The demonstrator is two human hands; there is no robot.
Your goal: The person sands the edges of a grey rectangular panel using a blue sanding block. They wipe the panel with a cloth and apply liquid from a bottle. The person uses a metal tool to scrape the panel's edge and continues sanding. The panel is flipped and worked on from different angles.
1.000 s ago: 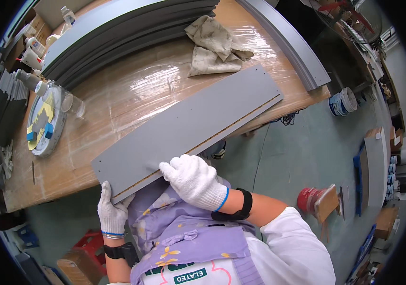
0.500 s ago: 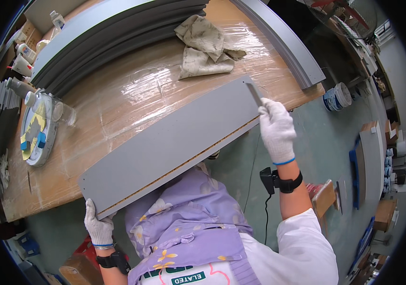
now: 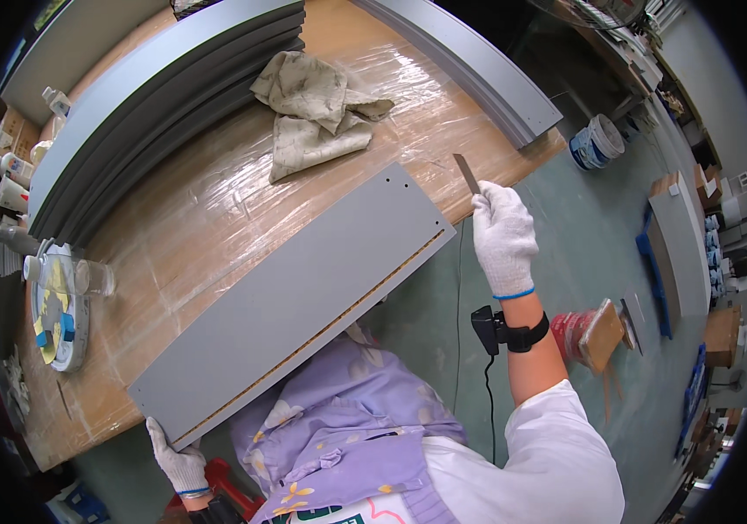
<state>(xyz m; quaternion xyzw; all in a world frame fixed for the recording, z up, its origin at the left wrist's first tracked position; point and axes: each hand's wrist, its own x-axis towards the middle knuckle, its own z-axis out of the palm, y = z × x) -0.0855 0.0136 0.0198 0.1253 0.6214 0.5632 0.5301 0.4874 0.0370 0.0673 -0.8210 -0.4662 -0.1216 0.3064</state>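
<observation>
A long grey panel (image 3: pixel 295 293) lies slantwise over the table's near edge, its near side overhanging toward my lap. A narrow brown groove (image 3: pixel 321 336) runs along that near side, and small dark holes show at its ends. My left hand (image 3: pixel 179 461), in a white knit glove, grips the panel's near left corner, thumb along the end and the other fingers partly hidden. My right hand (image 3: pixel 504 236), also gloved, is closed round a flat narrow metal blade (image 3: pixel 466 172). The blade points up and away, a little right of the panel's right end and apart from it.
A crumpled, stained cloth (image 3: pixel 316 113) lies behind the panel on the film-covered table (image 3: pixel 190 236). Stacked grey panels (image 3: pixel 172 96) stand far left, more (image 3: pixel 469 70) far right. A round white lid (image 3: pixel 81 336) carries blue blocks beside a clear jar (image 3: pixel 94 278). A bucket (image 3: pixel 596 142) stands right.
My right hand and the blade have come off the panel's right end and now stand beside it. The view has turned, and the panel lies at a steeper slant in it. My left hand keeps its corner.
</observation>
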